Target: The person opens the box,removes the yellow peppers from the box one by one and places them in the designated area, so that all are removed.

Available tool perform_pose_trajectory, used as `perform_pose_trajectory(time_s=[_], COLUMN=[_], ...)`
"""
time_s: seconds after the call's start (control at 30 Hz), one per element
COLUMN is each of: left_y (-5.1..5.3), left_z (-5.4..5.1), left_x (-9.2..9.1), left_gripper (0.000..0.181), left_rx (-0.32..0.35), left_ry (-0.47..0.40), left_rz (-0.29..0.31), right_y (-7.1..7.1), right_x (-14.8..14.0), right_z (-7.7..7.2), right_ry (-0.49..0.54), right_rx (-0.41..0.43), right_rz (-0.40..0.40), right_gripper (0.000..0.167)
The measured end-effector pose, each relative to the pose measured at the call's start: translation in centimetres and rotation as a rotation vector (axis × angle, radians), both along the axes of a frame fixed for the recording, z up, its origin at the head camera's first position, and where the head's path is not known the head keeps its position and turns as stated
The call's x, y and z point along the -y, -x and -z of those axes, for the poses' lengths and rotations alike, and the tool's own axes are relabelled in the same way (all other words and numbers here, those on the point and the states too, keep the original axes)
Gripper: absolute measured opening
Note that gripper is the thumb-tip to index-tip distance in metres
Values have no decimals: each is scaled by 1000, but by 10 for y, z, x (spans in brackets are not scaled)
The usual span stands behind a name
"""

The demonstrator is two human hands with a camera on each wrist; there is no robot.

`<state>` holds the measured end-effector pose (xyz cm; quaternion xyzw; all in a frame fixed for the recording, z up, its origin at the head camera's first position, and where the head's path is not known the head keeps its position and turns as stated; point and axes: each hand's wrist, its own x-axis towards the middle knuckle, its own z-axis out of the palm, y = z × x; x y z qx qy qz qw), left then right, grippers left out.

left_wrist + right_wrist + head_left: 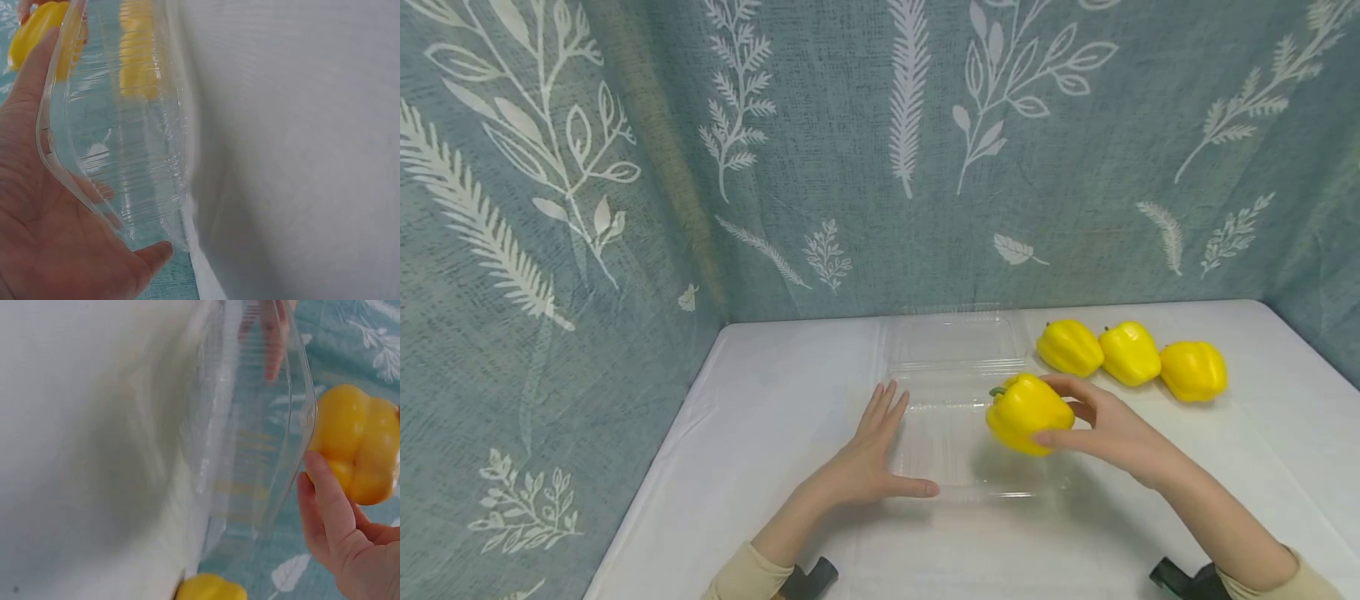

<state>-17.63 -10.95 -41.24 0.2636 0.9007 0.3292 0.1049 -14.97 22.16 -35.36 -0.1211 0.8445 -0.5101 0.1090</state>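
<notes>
A yellow bell pepper (1028, 415) with a green stem is gripped between the thumb and fingers of my right hand (1108, 425). It hangs over the right part of a clear plastic container (955, 467), whose lid (955, 342) lies folded back behind it. In the right wrist view the pepper (356, 444) is beside and above the container's rim. My left hand (868, 462) is spread at the container's left side, its thumb over the near edge. The left wrist view shows the left hand (69, 212) against the clear wall (125, 156), fingers extended.
Three more yellow bell peppers (1129, 353) stand in a row at the back right of the white-covered table (790, 392). A green curtain (850, 167) with white leaf prints rises behind the table and along both sides.
</notes>
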Motion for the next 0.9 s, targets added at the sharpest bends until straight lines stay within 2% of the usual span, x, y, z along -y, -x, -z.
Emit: perform_pose_trajectory(time_s=[0.43,0.63,0.9], left_y=[0,1,0], left_z=[3,5,4], left_x=[0,0,0], left_gripper=[123,123,123], left_rx=[-10,-13,-14], left_ry=[-24,-28,-24], left_rz=[3,2,5], right_y=[-3,-3,-1], right_x=[-31,-40,-55], right_z=[9,15,22], right_ry=[49,77,73], right_rx=[33,44,113], right_rz=[93,144,217], right_gripper=[79,74,82])
